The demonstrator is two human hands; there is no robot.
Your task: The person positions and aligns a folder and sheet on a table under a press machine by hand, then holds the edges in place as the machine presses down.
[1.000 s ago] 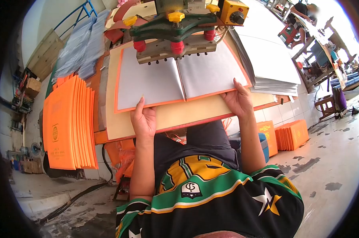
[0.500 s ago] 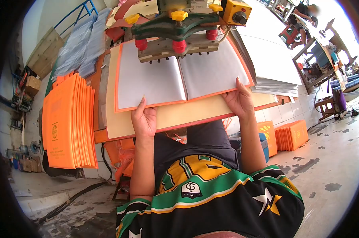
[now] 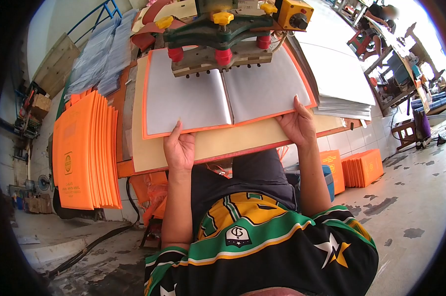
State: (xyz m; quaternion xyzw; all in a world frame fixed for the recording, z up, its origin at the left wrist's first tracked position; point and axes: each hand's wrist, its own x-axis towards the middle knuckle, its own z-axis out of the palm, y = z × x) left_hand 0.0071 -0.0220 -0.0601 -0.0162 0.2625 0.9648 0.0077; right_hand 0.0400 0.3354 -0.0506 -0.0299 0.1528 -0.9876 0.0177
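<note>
An orange-edged folder (image 3: 188, 106) lies spread flat under the press head, its inside covered by clear or whitish sheets. My left hand (image 3: 179, 148) pinches its near edge left of the spine, thumb on top. Near the folder's right corner, my right hand (image 3: 298, 123) grips the same edge, thumb above and fingers beneath. A cream board (image 3: 208, 146) lies below the folder on the worktable. The green press head (image 3: 223, 37), with yellow knobs, red cylinders and a metal bar, hangs over the folder's far part and hides some of it.
Orange folders (image 3: 85, 153) stand in a row at the left, with plastic sleeves (image 3: 97, 56) behind them. White sheets (image 3: 338, 79) are stacked at the right. More orange folders (image 3: 363, 167) rest low at the right. A yellow control box (image 3: 294, 15) adjoins the press. Another person (image 3: 375, 17) sits far right.
The folder and my right hand have shifted very slightly to the right since the earliest frame. Both hands have kept their hold on it.
</note>
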